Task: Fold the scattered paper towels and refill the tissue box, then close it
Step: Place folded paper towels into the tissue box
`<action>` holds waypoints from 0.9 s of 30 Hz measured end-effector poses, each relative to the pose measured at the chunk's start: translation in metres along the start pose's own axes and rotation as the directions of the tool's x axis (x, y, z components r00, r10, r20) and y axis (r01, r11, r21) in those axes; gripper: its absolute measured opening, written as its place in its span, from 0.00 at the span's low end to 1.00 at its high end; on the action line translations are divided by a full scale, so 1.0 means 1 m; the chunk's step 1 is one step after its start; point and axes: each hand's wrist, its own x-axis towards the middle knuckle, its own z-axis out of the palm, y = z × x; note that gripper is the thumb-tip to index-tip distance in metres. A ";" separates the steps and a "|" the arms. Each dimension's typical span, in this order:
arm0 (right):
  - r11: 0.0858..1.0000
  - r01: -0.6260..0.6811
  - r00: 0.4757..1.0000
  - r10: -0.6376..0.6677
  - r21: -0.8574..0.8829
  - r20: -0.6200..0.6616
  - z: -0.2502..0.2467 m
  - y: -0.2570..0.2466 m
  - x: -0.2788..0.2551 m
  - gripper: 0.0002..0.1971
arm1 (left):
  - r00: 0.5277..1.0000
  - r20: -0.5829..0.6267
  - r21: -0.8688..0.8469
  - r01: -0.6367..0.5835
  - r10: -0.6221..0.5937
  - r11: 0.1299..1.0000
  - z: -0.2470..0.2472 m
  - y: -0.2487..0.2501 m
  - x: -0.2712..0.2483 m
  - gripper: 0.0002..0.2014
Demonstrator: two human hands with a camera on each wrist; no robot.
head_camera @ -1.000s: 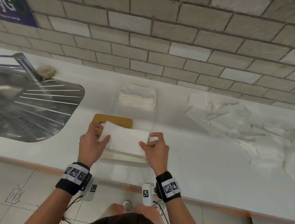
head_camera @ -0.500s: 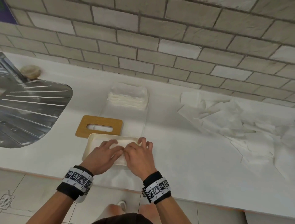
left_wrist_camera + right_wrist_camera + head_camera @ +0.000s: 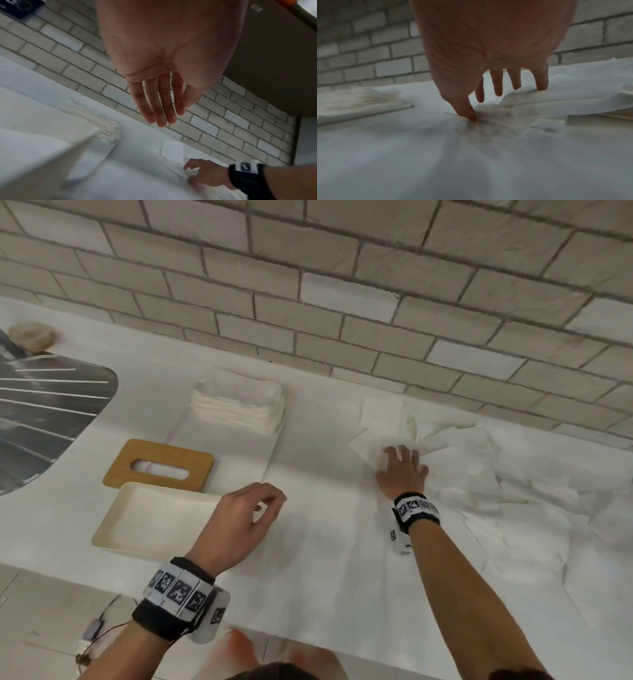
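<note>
White loose paper towels (image 3: 455, 460) lie scattered on the right of the counter (image 3: 329, 542).
Right hand (image 3: 404, 470) presses spread fingers on them; left hand (image 3: 239, 525) hangs relaxed, empty, beside the uncovered cream plastic tissue box (image 3: 113, 529).

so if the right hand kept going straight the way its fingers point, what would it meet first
Probably more of the scattered paper towels: the right hand already touches the pile's near edge, fingers pointing toward the brick wall behind. Depth past the pile is unclear.

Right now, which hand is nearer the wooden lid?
Left. The left hand hovers open over the cream box's right end, just right of the wooden lid. The right hand is far right, on the scattered towels.
</note>
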 end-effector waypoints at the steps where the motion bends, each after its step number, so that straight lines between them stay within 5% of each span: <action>1: 1.000 0.010 1.000 -0.010 0.006 -0.003 0.000 0.007 0.010 0.25 | 0.999 0.034 -0.015 -0.005 0.005 1.000 0.017 0.005 0.003 0.05; 6: 0.987 0.161 0.982 -0.160 0.003 -0.098 0.005 0.018 0.007 0.19 | 0.987 0.156 -0.039 0.034 -0.027 0.999 0.086 0.012 0.016 0.05; 11: 0.934 0.355 0.920 -0.342 0.037 -0.189 0.026 0.016 -0.075 0.12 | 0.985 0.116 0.023 0.124 -0.125 0.992 0.131 0.001 0.037 0.04; 14: 0.915 0.398 0.914 -0.389 0.071 -0.116 0.035 0.020 -0.126 0.09 | 0.970 0.103 0.102 0.212 -0.222 0.972 0.148 -0.010 0.052 0.10; 16: 0.913 0.395 0.918 -0.389 0.098 -0.081 0.037 0.026 -0.146 0.07 | 0.936 0.205 0.172 0.253 -0.286 0.952 0.158 -0.019 0.054 0.16; 18: 0.917 0.384 0.923 -0.382 0.111 -0.035 0.032 0.031 -0.158 0.17 | 0.904 0.311 0.267 0.213 -0.293 0.940 0.168 -0.024 0.050 0.21; 21: 0.936 0.319 0.948 -0.318 0.148 -0.028 0.018 0.029 -0.153 0.24 | 0.910 0.298 0.247 0.218 -0.288 0.944 0.180 -0.027 0.044 0.20; 25: 0.910 0.283 0.946 -0.213 0.302 -0.243 0.000 0.006 -0.113 0.07 | 0.912 0.279 0.171 0.263 -0.302 0.950 0.189 -0.023 0.037 0.17; 27: 0.901 0.335 0.938 -0.291 0.277 -0.189 -0.004 -0.015 -0.087 0.22 | 0.903 0.280 0.188 0.280 -0.325 0.941 0.189 -0.022 0.034 0.18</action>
